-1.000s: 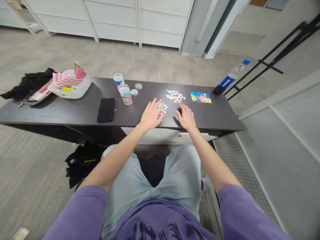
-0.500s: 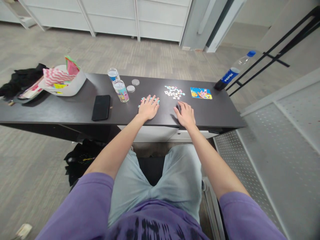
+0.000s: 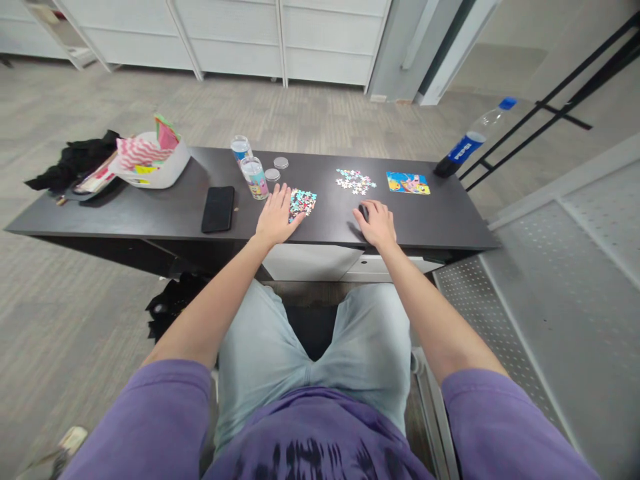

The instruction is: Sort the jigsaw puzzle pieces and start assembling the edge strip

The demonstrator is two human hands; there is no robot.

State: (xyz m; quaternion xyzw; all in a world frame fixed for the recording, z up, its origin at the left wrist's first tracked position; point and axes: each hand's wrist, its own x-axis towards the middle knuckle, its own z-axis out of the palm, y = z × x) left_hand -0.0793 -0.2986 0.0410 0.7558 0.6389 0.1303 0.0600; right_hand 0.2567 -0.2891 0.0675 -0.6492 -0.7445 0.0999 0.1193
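Observation:
My left hand [image 3: 275, 219] lies flat on the dark table with its fingers stretched out and its thumb spread. It rests along the left side of a spread of colourful jigsaw pieces [image 3: 303, 203], with the thumb at their near edge. Close to the front edge, my right hand [image 3: 379, 224] rests on the table, fingers slightly bent and thumb apart. A dark gap shows between its thumb and fingers, and no held thing can be made out. Beyond that hand is a second, paler group of jigsaw pieces [image 3: 355, 181]. A bright cartoon picture card [image 3: 408, 183] lies to their right.
Left of my left hand stand two clear cartoon-printed jars [image 3: 256, 180], with two round lids [image 3: 273, 175] beside them. A black phone [image 3: 218, 209] and a white basket [image 3: 173, 170] sit farther left. A Pepsi bottle [image 3: 463, 147] stands at the table's right end.
My left hand has slid left off the jigsaw pieces, uncovering them. My right hand stays near the same spot, its fingers and thumb a little closer together. The view has shifted slightly.

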